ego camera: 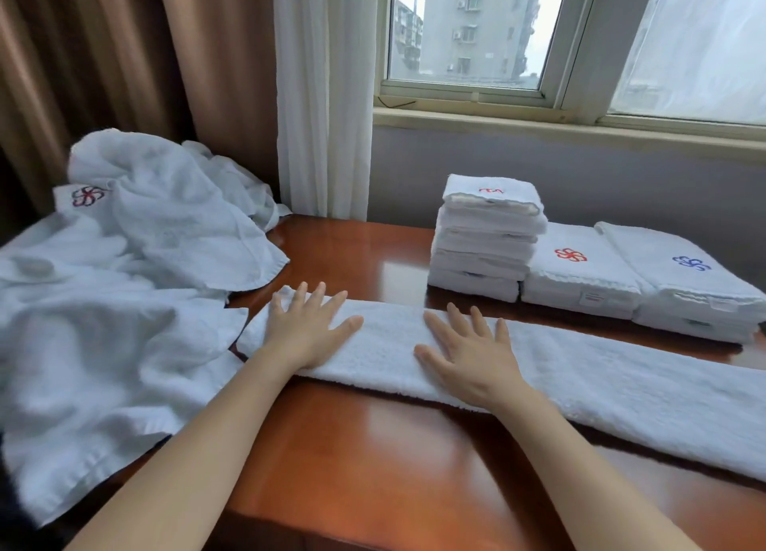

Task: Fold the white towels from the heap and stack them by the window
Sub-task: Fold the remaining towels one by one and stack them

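your left grip (pixel 304 335) and right grip (pixel 468 355) lie flat, fingers spread, on a long folded towel (pixel 621 389) across the desk (pixel 373 447), between the heap (pixel 124 281) and the stack (pixel 485 235) by the window. press evenly and square the edges before folding the ends in.

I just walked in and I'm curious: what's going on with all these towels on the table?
A person is folding white towels. The left hand and right hand press flat on a long towel folded into a strip across the wooden table. An unfolded heap lies to the left. Below the window sit a tall stack and two lower stacks, one red-marked, one blue-marked.
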Demonstrator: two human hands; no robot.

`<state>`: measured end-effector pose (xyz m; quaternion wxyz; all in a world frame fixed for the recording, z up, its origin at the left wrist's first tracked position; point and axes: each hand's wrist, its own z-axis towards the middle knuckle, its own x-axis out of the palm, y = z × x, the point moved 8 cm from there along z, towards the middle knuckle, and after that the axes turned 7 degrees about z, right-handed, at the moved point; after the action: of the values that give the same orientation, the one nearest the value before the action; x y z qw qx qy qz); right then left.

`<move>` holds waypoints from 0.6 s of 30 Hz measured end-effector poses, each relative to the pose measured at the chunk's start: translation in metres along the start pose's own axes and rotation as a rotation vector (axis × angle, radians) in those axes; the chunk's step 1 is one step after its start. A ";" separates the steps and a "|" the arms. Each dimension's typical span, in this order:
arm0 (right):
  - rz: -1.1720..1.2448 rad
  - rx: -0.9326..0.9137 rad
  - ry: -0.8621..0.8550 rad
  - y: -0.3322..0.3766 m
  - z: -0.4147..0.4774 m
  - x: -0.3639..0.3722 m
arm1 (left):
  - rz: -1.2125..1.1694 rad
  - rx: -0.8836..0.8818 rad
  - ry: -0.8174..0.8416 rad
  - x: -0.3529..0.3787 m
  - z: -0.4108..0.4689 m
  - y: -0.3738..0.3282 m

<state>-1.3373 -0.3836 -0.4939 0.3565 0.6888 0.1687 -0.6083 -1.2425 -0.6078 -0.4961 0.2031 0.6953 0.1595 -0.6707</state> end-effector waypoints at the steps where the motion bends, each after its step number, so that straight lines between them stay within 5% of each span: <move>1: 0.004 -0.002 0.001 0.001 0.000 0.000 | 0.005 -0.030 0.005 0.000 0.000 0.005; 9: -0.027 0.076 0.019 0.014 -0.002 0.000 | -0.030 -0.232 -0.014 -0.002 -0.008 0.025; 18: 0.039 -0.075 -0.005 0.058 0.000 0.018 | -0.251 -0.355 0.052 -0.024 -0.008 0.068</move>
<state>-1.2946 -0.4272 -0.4944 0.3944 0.6764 0.1773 -0.5963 -1.2034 -0.6621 -0.4675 0.2328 0.6404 0.3657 -0.6340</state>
